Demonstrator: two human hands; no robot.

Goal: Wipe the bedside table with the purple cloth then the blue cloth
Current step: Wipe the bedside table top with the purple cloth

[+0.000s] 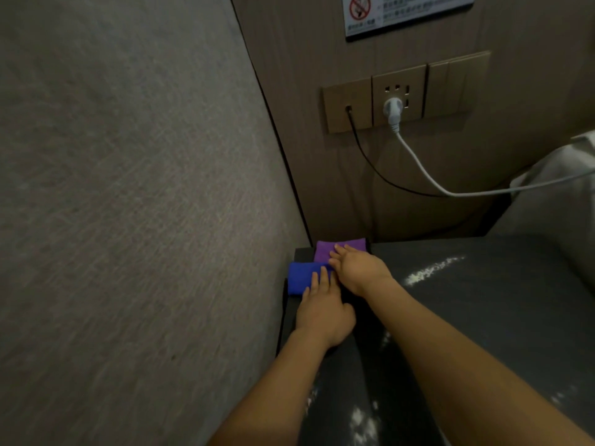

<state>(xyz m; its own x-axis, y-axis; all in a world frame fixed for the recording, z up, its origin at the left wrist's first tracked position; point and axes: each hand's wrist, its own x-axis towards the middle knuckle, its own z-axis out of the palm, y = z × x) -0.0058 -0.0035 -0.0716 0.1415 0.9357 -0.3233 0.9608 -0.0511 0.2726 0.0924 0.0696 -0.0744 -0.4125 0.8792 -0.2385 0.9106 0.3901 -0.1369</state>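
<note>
A dark grey bench [483,300] fills the lower right of the view, its top marked with patches of white powder [431,270] toward the middle and more along the near edge. To the left rises a grey textured wall [128,188]; behind the bench stands a brown wood-grain panel carrying a row of beige outlet plates [402,94]. A white plug [393,111] sits in the middle plate, its white cable [450,188] running off to the right, and a black cable [370,162] hangs from the left plate. A no-smoking sign [405,14] is fixed above. White bedding [560,175] shows at the right edge.

In the far left corner of the bench lie two folded cloths, side by side: the purple cloth [325,251] against the back panel, the blue cloth [301,278] just in front of it.

The left hand [322,310] lies palm down with straight fingers, the tips resting on the blue cloth. The right hand [357,268] reaches across beside it, fingers straight and flat, the tips touching the purple cloth. Neither hand grips anything.
</note>
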